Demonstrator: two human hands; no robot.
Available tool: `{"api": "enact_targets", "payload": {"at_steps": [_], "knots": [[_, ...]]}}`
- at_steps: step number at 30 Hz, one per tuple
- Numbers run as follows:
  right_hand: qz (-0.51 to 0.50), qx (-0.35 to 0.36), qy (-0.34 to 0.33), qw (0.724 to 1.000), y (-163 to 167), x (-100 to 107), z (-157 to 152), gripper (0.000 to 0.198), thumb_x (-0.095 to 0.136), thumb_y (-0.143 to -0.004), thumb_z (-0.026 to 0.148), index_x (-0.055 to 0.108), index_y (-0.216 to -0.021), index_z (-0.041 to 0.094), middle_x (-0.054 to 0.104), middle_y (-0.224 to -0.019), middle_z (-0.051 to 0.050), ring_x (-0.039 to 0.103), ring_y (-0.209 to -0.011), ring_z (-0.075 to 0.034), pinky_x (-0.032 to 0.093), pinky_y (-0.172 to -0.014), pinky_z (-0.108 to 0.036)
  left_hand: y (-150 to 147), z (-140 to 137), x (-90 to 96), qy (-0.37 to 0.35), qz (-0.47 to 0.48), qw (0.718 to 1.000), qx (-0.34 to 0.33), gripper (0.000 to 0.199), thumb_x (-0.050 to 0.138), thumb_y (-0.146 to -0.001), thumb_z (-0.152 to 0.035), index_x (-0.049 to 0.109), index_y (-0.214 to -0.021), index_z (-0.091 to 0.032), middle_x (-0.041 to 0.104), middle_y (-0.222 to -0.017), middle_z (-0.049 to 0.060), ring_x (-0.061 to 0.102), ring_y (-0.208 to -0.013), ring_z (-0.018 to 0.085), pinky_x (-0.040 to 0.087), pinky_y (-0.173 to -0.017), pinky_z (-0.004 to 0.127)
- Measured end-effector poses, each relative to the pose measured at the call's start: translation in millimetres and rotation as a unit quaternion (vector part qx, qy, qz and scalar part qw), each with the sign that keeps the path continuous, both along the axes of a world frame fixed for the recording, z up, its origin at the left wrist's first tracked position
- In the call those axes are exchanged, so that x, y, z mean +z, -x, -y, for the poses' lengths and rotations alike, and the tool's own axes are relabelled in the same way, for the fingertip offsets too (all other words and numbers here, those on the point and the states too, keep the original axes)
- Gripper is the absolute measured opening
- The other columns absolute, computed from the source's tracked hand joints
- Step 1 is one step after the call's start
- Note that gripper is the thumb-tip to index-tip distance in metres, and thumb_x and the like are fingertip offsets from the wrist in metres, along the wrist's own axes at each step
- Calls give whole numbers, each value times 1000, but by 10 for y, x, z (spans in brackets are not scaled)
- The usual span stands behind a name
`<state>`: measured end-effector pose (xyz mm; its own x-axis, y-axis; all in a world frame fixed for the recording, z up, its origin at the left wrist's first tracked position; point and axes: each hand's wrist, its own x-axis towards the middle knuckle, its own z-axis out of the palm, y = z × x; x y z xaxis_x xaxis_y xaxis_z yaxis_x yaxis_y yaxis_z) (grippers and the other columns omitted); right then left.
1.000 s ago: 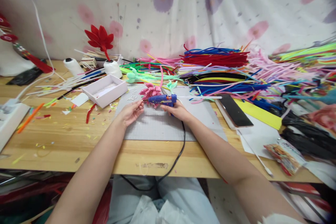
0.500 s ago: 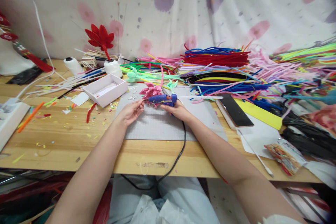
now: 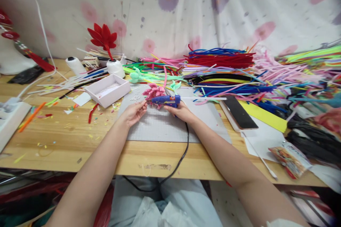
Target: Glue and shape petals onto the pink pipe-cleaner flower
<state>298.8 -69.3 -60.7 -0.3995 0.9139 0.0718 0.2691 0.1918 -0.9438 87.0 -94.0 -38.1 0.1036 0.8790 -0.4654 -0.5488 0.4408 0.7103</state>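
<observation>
My right hand [image 3: 181, 110] is wrapped round a blue glue gun [image 3: 166, 100], its nozzle pointing left and a long white glue stick [image 3: 204, 98] sticking out of its back. At the nozzle tip, my left hand [image 3: 135, 112] has its thumb and forefinger pinched together; whatever is between them is too small to make out. Just behind the gun lies a pink fuzzy flower [image 3: 153, 91] on the grey cutting mat [image 3: 157, 129]. Small white beads [image 3: 135, 95] are scattered on the mat to its left. The gun's black cord [image 3: 186, 145] hangs over the table edge.
A white box [image 3: 117, 94] holding beads stands left of the mat. A red flower [image 3: 103, 37] rises from a thread spool [image 3: 115, 68]. Piles of coloured pipe cleaners [image 3: 221, 60] line the back. At right lie a phone [image 3: 239, 112], yellow card [image 3: 266, 116] and snack packet [image 3: 290, 159].
The whole view has shifted very slightly. Both hands and the glue gun hold almost the same place, with the nozzle still at my left fingertips.
</observation>
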Motion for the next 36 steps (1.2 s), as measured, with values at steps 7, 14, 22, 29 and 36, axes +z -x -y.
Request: {"api": "enact_targets", "payload": {"at_steps": [7,14,22,29,36], "knots": [[-13,-2,-16,1000,2,16,11,38,62,-68,52,62,-80,16,45,-51,6,38,-47,-7,33,-48,-21,-1,-5,-6,-4,-3,1000,2,15,48,-84,-9,57,-73,-7,54,-58,-1,51,-46,1,46,-42,8],[3,-3,-19,1000,5,14,14,38,62,-69,52,63,-81,16,45,-50,6,40,-48,-7,33,-49,-21,-1,-14,-13,-1,1,1000,11,15,48,-84,-8,58,-72,-7,55,-59,-1,51,-45,1,46,-41,8],[-20,11,35,999,-46,5,7,38,64,-66,54,58,-70,16,48,-52,5,41,-44,-6,33,-44,-21,6,-12,-18,7,9,1000,27,14,49,-83,-7,59,-73,-8,56,-58,0,52,-45,2,46,-42,8],[-220,3,64,973,-414,192,-16,41,58,-68,58,57,-72,18,51,-57,2,36,-42,-5,29,-39,-20,9,-9,-2,22,19,999,42,17,46,-84,-6,59,-73,-7,56,-58,1,52,-46,2,46,-42,7],[-205,-254,-43,944,-797,232,-131,37,63,-64,55,55,-68,19,59,-67,0,39,-43,-5,34,-38,-19,-2,48,14,-26,34,999,-26,16,48,-83,-6,60,-73,-7,55,-61,1,50,-47,1,45,-41,6]]}}
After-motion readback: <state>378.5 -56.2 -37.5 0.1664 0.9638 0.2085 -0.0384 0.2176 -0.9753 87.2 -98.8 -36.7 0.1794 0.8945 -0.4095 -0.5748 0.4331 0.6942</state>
